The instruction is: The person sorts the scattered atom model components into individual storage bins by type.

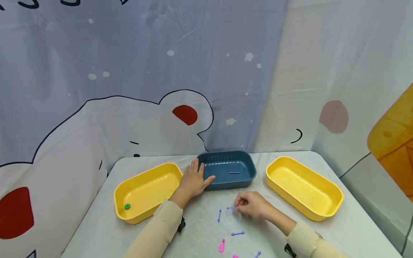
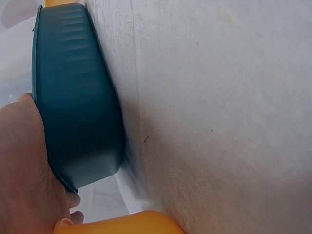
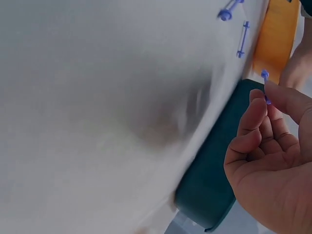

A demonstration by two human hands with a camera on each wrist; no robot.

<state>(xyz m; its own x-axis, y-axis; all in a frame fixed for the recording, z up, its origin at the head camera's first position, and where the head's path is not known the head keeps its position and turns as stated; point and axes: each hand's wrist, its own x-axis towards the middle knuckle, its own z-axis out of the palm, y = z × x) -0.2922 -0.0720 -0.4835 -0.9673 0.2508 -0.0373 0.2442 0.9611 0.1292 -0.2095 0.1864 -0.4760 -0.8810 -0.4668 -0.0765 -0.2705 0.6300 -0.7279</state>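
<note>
My right hand (image 1: 251, 205) pinches a small purple stick with knobbed ends (image 3: 264, 75) between thumb and index finger, just in front of the dark blue tray (image 1: 230, 185). My left hand (image 1: 192, 182) rests on the left end of that tray, fingers straight and spread, thumb over its front rim. Inside the tray lies one purple stick (image 1: 234, 172). More such sticks are on the table: an upright-lying one (image 1: 219, 215) left of my right hand, another (image 1: 237, 233) nearer, and one (image 1: 257, 254) at the bottom edge.
A yellow tray (image 1: 126, 185) holding a green bead (image 1: 127, 206) stands at the left. Another yellow tray (image 1: 304, 191) is at the right. A pink drop-shaped piece (image 1: 221, 245) lies near the front, with part of a second pink piece (image 1: 235, 256) cut off by the frame.
</note>
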